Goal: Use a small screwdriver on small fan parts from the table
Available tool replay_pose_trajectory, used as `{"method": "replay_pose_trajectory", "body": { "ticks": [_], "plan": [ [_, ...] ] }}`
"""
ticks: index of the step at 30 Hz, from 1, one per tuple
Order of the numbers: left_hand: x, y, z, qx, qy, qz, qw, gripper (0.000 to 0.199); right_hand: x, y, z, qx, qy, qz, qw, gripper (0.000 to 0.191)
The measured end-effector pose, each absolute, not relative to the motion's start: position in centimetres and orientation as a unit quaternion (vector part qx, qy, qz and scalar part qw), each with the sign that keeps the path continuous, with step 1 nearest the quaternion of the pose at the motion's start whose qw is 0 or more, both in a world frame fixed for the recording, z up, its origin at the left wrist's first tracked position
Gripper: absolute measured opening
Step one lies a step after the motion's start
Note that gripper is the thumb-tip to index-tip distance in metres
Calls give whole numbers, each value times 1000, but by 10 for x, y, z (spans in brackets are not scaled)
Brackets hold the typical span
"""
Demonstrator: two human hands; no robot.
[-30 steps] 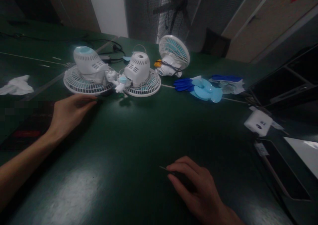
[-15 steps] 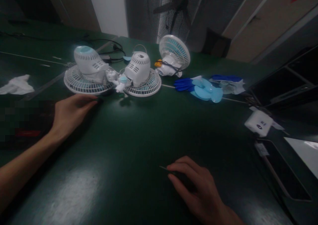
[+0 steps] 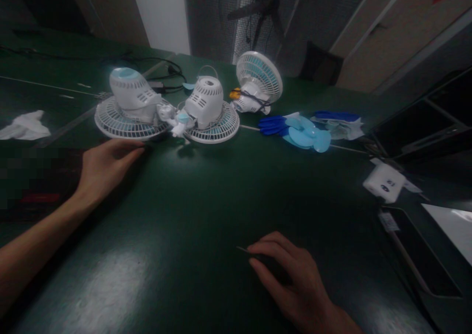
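My left hand [image 3: 106, 164] rests on the table just in front of the left white fan [image 3: 134, 98]. Its thumb and fingertips are pinched together, and what they hold, if anything, is hidden. Nearer to me, my right hand [image 3: 291, 275] is closed around a slim tool [image 3: 242, 249]. Only its thin metal tip pokes out to the left; the rest lies within the hand. Beside the left fan, a second white fan [image 3: 208, 105] also lies grille down. Small white parts [image 3: 180, 123] sit between these two.
Behind stands a third fan [image 3: 258, 81], tilted. Light-blue fan blades [image 3: 308, 133] lie by blue gloves [image 3: 273, 125]. On the right are a white box [image 3: 384, 181] and a phone [image 3: 420, 253] with a cable. A white cloth [image 3: 25, 126] lies far left.
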State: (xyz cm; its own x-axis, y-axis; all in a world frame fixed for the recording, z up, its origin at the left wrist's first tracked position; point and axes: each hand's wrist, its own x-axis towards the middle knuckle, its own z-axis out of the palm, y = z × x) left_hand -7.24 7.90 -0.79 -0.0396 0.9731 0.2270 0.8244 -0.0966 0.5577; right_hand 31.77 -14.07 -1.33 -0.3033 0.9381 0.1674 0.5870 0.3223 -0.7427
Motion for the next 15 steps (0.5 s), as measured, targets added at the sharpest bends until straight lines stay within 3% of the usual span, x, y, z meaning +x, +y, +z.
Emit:
{"method": "replay_pose_trajectory", "body": {
  "ticks": [6, 11, 15],
  "plan": [
    [-70, 82, 2, 703, 627, 244, 232, 52, 317, -139, -12, -505, -756, 276, 311, 22],
    [-21, 44, 3, 782, 483, 166, 358, 42, 316, -138, -14, -514, -754, 268, 310, 22],
    [31, -20, -2, 846, 327, 151, 393, 31, 314, -139, -13, -499, -763, 265, 315, 20]
  ]
}}
